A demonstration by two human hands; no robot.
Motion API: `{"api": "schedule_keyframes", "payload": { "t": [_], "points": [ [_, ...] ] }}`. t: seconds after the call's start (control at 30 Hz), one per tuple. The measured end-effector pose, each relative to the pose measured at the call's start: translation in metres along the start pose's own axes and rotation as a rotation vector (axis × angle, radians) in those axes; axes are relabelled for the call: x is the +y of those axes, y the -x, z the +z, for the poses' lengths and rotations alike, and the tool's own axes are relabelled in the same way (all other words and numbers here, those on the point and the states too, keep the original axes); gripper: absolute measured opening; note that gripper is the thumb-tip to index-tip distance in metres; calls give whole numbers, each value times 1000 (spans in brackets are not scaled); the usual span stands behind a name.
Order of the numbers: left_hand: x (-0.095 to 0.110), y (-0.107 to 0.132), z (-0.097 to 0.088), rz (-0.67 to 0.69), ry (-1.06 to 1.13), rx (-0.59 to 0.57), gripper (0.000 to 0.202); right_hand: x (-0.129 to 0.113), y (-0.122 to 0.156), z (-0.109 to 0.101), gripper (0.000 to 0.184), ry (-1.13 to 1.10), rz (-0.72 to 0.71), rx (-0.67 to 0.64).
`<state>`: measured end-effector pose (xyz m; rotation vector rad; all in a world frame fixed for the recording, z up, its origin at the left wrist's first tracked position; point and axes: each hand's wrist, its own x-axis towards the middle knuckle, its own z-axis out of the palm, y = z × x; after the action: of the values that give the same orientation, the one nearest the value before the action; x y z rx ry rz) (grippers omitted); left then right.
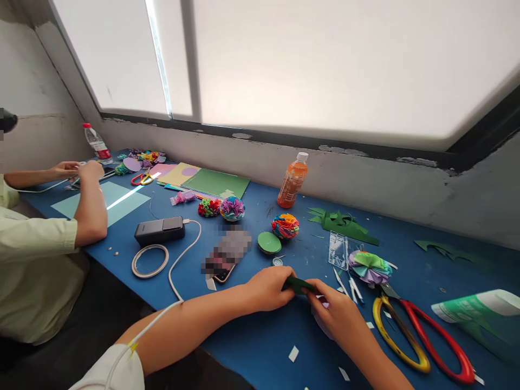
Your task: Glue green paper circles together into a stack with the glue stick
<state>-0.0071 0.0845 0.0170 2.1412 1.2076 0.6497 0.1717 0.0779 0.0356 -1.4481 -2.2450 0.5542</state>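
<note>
Both my hands meet over the blue table (252, 346), pinching a small dark green felt piece (296, 284) between them. My left hand (270, 287) grips its left end with closed fingers. My right hand (335, 311) holds its right end, fingers curled. Just beyond them lie a green round disc (268, 242), a multicoloured paper ball (285, 226) and a pastel folded paper flower (369, 267). Large scissors (422, 338) with yellow and red handles lie to the right of my right hand.
An orange drink bottle (292, 181) stands near the wall. Green felt scraps (341, 223), coloured sheets (203, 181), a power bank (159, 230) with a white cable, a tape ring (150, 261) and a phone (225, 254) lie about. Another person's arm (89, 200) rests at the left.
</note>
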Motion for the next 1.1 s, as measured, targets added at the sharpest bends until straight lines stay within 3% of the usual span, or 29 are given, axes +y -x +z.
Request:
{"api": "schedule_keyframes", "payload": {
  "t": [0.3,0.43,0.63,0.77,1.1],
  "points": [
    [-1,-1,-3,0,85,43,12,0,2,2,22,18,4,-29],
    [4,1,-8,-18,230,82,7,-8,3,-2,24,-245,91,18],
    [10,4,-13,-19,504,131,17,-15,5,-5,32,-666,268,67],
    [12,5,-13,-75,732,145,17,-16,7,-6,36,-754,296,89],
    [14,3,-18,-229,905,289,28,-21,9,-12,34,-889,369,63]
  ]
}}
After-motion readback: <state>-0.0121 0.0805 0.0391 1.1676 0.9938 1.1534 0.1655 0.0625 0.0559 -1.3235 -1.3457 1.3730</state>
